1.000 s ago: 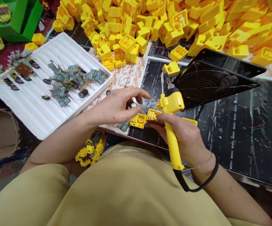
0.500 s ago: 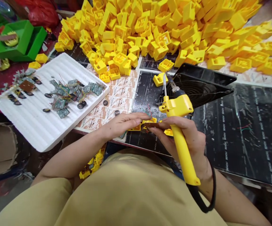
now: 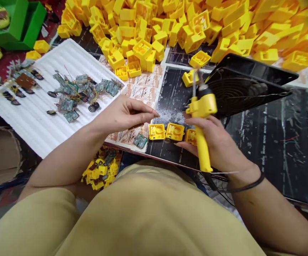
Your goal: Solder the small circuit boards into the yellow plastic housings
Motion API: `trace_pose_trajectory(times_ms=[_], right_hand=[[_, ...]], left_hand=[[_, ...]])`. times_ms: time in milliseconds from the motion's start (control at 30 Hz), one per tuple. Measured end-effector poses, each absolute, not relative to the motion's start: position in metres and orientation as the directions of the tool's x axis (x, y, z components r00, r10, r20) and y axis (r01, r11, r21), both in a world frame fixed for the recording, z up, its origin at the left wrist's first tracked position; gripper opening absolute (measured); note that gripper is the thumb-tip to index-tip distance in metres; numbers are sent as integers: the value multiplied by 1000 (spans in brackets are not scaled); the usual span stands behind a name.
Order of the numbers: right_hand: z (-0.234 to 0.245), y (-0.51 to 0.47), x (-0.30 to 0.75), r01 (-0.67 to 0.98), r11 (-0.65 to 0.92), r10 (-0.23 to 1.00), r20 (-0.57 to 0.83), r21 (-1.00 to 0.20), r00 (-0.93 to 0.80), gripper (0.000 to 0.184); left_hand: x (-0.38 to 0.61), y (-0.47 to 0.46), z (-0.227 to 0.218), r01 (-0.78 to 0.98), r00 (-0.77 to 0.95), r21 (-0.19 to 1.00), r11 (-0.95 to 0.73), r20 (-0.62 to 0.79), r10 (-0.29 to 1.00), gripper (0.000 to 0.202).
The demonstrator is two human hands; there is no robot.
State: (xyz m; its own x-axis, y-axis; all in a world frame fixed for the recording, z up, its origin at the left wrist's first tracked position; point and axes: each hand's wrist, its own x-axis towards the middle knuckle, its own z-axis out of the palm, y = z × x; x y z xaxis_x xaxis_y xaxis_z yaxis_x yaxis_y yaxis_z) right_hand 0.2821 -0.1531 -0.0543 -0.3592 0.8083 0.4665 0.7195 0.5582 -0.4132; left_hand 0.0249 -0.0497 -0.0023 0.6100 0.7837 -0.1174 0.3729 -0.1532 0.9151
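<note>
My right hand [image 3: 215,138] is wrapped round a yellow soldering gun [image 3: 203,147], its blurred metal tip pointing away from me. Beside its fingertips, in a row on the black bench top, sit two open yellow plastic cases [image 3: 157,132] and a third case [image 3: 190,136] partly behind the hand. My left hand [image 3: 132,113] is closed in a pinch above the bench's near edge. A thin brown edge, seemingly of a small brown circuit board [image 3: 136,126], shows beneath its fingers. Just below lies a green circuit board [image 3: 140,141] with thin wires.
A white foam tray [image 3: 76,53] at left carries circuit boards, wires and small round speakers. Yellow cases [image 3: 143,49] are heaped along the back. A black fan [image 3: 247,85] leans behind my right hand. Green bins [image 3: 4,25] stand far left; more yellow parts [image 3: 100,172] lie below the bench edge.
My hands have moved apart, the left one away to the left and up. The brown board has left my right fingers. The yellow cases and green board are uncovered; the view has shifted.
</note>
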Motion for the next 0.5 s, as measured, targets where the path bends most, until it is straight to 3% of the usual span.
trace_pose_trajectory(times_ms=[133, 300, 433, 500], right_hand=[[-71, -139, 273, 718, 589, 789, 454, -371, -414, 35], [-67, -140, 262, 717, 606, 771, 476, -344, -423, 39], [-42, -166, 274, 773, 487, 800, 562, -406, -210, 29], [-30, -185, 287, 771, 472, 811, 553, -426, -191, 26]], left_hand=[[30, -38, -10, 567, 649, 717, -404, -87, 756, 11], [42, -40, -26, 633, 708, 579, -514, -163, 688, 13], [42, -50, -24, 628, 734, 505, -592, -132, 666, 14], [43, -56, -20, 599, 760, 487, -636, -93, 643, 15]])
